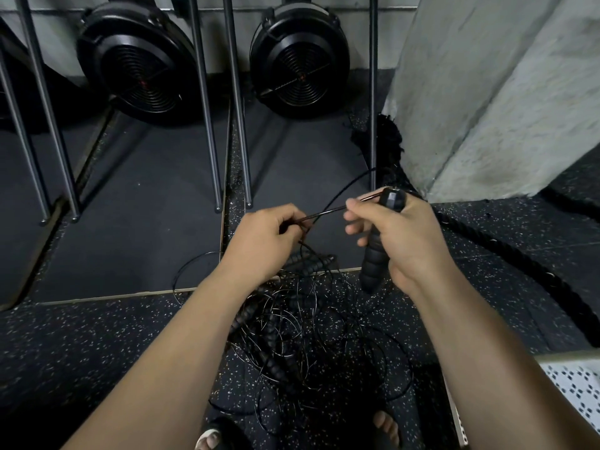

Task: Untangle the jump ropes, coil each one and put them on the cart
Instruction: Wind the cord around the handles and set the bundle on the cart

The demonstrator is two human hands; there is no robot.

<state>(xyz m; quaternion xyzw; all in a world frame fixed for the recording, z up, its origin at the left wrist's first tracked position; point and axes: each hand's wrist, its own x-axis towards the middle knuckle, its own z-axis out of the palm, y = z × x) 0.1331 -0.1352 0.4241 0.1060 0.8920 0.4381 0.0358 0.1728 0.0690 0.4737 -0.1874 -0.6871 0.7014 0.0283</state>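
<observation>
Underfoot, below both hands, speckled black rubber floor [97, 352]. On it, directly beneath and between the hands, a wide loose heap of thin black wire jump ropes [302, 339], loops crossing every way, with ribbed black foam grips [316, 264] half buried. Right of the right hand, a thick black braided battle rope [526, 267]; lower right, a white perforated metal panel [574, 381], perhaps the cart's edge. Right hand [406, 235] curled round one ribbed black foam handle [375, 261], thumb and forefinger steadying its top. Left hand [263, 238] pinching the thin black cord [326, 212] stretched taut from that handle. Risk from here: cinching hidden knots by tugging hard, dragging neighbouring ropes up too, kinking the wire. Looks glossy, stiff, springy, holding its curls.
</observation>
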